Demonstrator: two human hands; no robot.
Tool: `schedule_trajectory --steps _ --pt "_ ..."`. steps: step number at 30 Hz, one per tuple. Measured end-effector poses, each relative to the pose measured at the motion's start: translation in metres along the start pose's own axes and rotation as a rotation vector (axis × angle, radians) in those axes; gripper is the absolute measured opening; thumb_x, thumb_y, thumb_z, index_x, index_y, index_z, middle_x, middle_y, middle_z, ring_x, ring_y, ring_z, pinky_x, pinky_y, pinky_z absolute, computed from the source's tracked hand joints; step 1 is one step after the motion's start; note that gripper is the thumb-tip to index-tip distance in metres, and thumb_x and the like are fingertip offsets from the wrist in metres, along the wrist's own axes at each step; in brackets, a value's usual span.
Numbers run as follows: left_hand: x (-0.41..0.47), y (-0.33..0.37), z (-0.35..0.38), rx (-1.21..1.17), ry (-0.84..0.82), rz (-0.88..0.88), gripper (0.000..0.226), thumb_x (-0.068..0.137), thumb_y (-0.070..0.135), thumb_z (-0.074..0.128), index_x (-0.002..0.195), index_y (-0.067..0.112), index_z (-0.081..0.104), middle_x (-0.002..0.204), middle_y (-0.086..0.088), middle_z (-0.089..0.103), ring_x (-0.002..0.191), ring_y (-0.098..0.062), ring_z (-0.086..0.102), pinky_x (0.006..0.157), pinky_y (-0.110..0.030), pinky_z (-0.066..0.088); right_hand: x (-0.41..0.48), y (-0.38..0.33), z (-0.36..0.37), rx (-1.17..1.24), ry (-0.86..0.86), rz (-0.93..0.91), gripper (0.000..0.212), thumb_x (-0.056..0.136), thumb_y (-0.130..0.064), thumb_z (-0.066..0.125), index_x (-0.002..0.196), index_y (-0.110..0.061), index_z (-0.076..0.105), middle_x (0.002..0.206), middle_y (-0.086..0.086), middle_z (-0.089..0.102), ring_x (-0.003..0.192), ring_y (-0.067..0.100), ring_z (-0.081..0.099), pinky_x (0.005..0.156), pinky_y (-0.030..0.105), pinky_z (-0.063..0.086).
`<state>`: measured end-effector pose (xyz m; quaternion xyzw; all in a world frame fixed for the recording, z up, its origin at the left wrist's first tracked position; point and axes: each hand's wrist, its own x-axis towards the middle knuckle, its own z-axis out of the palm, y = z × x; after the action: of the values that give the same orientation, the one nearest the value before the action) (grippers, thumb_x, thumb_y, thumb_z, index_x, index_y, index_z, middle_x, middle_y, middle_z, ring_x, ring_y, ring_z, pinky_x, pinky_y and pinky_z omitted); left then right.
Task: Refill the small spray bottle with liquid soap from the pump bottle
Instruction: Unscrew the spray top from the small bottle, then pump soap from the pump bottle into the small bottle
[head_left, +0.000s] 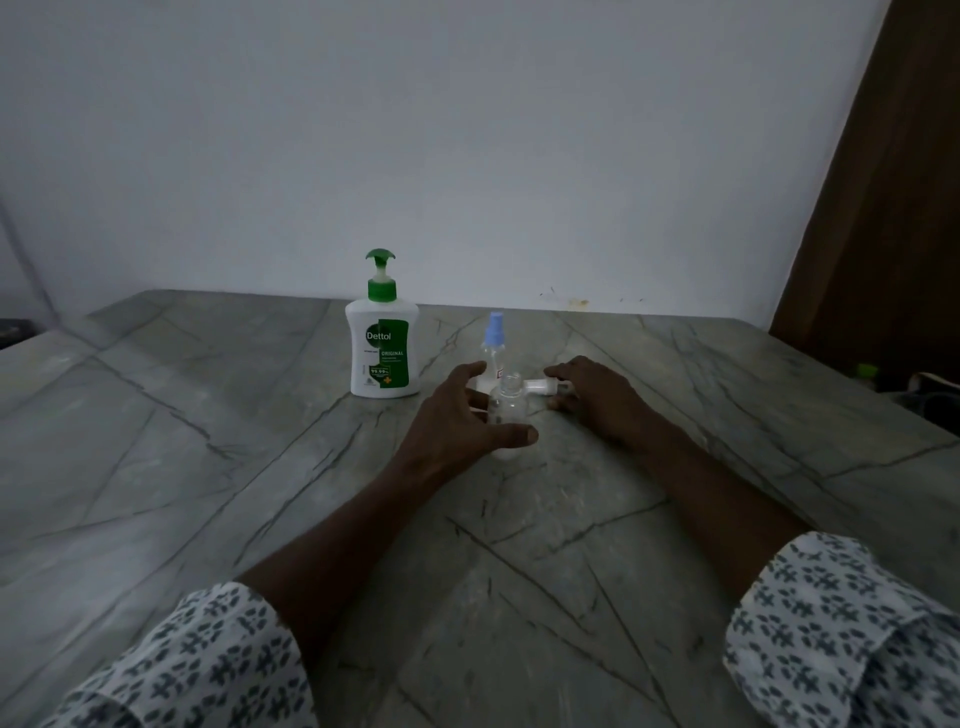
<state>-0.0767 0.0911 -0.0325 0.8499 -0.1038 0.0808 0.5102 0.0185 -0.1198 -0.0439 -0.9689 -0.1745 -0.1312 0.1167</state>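
A white Dettol pump bottle (382, 348) with a green pump stands upright on the table. To its right stands a slim clear spray bottle with a blue cap (493, 340). In front of that one is a small clear bottle (508, 402) with an open neck. My left hand (457, 415) curls around the small bottle, thumb in front and fingers behind. A white spray head (540, 385) lies on its side just right of the open neck. My right hand (592, 395) pinches it between fingers and thumb.
Everything rests on a grey veined stone table (260, 467) against a pale wall. A brown curtain (883, 208) hangs at the right. Dim clutter with a green cap (866, 370) sits past the table's right edge.
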Motion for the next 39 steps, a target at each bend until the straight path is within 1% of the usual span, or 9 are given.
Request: schedule_trajectory --steps 3,8,11,13,16,19,26,32,39 --pt "-0.001 0.001 0.0 -0.025 0.003 0.007 0.105 0.067 0.04 0.089 0.152 0.02 0.031 0.139 -0.011 0.056 0.109 -0.017 0.06 0.093 -0.032 0.051 0.003 -0.004 0.001 -0.009 -0.005 0.022 0.034 0.093 -0.032 0.055 0.126 -0.022 0.056 0.119 0.007 0.057 0.107 0.025 0.055 0.09 0.04 0.043" --pt "0.001 0.001 -0.001 -0.043 -0.031 -0.008 0.106 0.068 0.036 0.088 0.154 0.018 0.028 0.142 -0.011 0.054 0.114 -0.02 0.059 0.096 -0.035 0.051 0.002 -0.009 -0.001 -0.065 0.048 -0.04 0.028 0.092 -0.034 0.056 0.114 -0.02 0.063 0.109 0.006 0.061 0.1 0.024 0.057 0.083 0.039 0.043" --pt "0.0 0.004 -0.003 -0.089 0.028 0.015 0.092 0.076 0.039 0.083 0.151 0.018 0.034 0.134 -0.008 0.06 0.106 -0.015 0.062 0.088 -0.028 0.05 0.001 -0.016 0.0 -0.077 0.033 -0.084 0.028 0.091 -0.034 0.056 0.116 -0.022 0.063 0.111 0.006 0.062 0.103 0.024 0.057 0.087 0.04 0.044" --pt "-0.002 0.006 -0.007 -0.176 0.109 0.034 0.086 0.077 0.048 0.073 0.149 0.017 0.038 0.127 -0.009 0.065 0.105 -0.016 0.065 0.094 -0.034 0.051 0.001 -0.02 0.002 -0.09 0.033 -0.089 0.029 0.091 -0.034 0.056 0.118 -0.023 0.062 0.114 0.006 0.062 0.105 0.024 0.057 0.091 0.041 0.043" --pt "-0.005 0.009 -0.012 -0.31 0.176 0.063 0.089 0.07 0.056 0.059 0.147 0.016 0.041 0.118 -0.012 0.068 0.104 -0.022 0.067 0.099 -0.04 0.05 0.002 -0.02 0.003 -0.086 0.037 -0.09 0.038 0.09 -0.036 0.057 0.127 -0.024 0.056 0.121 0.004 0.06 0.11 0.023 0.056 0.094 0.041 0.042" --pt "-0.006 0.008 -0.013 -0.382 0.223 0.073 0.074 0.078 0.045 0.051 0.144 0.013 0.044 0.112 -0.013 0.07 0.102 -0.026 0.068 0.1 -0.042 0.05 0.002 -0.018 0.003 -0.059 0.029 -0.098 0.048 0.089 -0.039 0.06 0.133 -0.022 0.051 0.125 0.003 0.059 0.113 0.022 0.055 0.095 0.039 0.042" --pt "-0.006 0.01 -0.012 -0.384 0.28 0.1 0.061 0.087 0.046 0.044 0.136 0.01 0.053 0.101 -0.015 0.071 0.095 -0.03 0.069 0.089 -0.039 0.055 0.001 -0.011 0.003 0.009 0.045 -0.086 0.06 0.085 -0.045 0.064 0.137 -0.019 0.048 0.128 0.002 0.057 0.112 0.021 0.055 0.093 0.039 0.045" --pt "-0.008 0.012 -0.013 -0.38 0.31 0.107 0.03 0.089 0.051 0.042 0.103 0.031 0.06 0.096 -0.014 0.072 0.091 -0.03 0.069 0.093 -0.051 0.054 -0.001 -0.01 0.001 0.101 0.018 -0.052 0.072 0.077 -0.05 0.071 0.138 -0.02 0.045 0.132 0.003 0.054 0.115 0.022 0.054 0.096 0.042 0.045" --pt "-0.007 0.013 -0.013 -0.368 0.387 0.143 0.031 0.092 0.053 0.041 0.093 0.03 0.061 0.091 -0.015 0.072 0.087 -0.031 0.07 0.087 -0.049 0.056 -0.006 -0.008 -0.005 0.176 0.011 -0.05 0.082 0.07 -0.05 0.077 0.139 -0.018 0.045 0.135 0.004 0.053 0.12 0.021 0.051 0.1 0.042 0.044"
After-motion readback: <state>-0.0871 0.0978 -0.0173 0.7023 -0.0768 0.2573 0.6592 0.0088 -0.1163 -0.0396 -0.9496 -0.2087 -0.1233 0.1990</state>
